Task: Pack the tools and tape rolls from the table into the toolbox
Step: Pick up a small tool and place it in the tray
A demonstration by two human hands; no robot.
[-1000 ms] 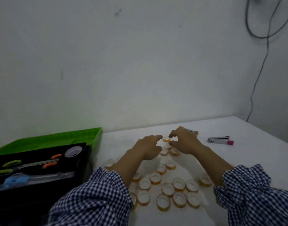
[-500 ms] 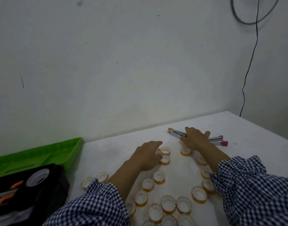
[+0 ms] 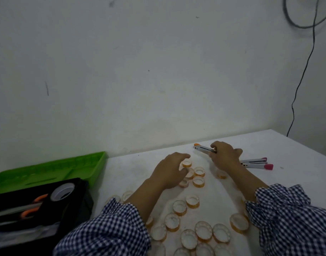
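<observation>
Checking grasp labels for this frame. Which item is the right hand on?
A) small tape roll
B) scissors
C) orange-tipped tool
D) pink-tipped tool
C: the right hand has its fingers curled on the orange-tipped tool, while the pink-tipped tool lies on the table to its right.

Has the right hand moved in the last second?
Yes. The right hand moved right, toward the pink-tipped stapler, and now grips the orange-tipped tool.

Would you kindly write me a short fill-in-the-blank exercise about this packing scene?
The right hand grips the stapler whose tip is ___.
The left hand is among small ___ rolls.
The toolbox has a lid coloured ___.
The pink-ended stapler lies on the ___.
Missing words: orange; tape; green; table.
</observation>
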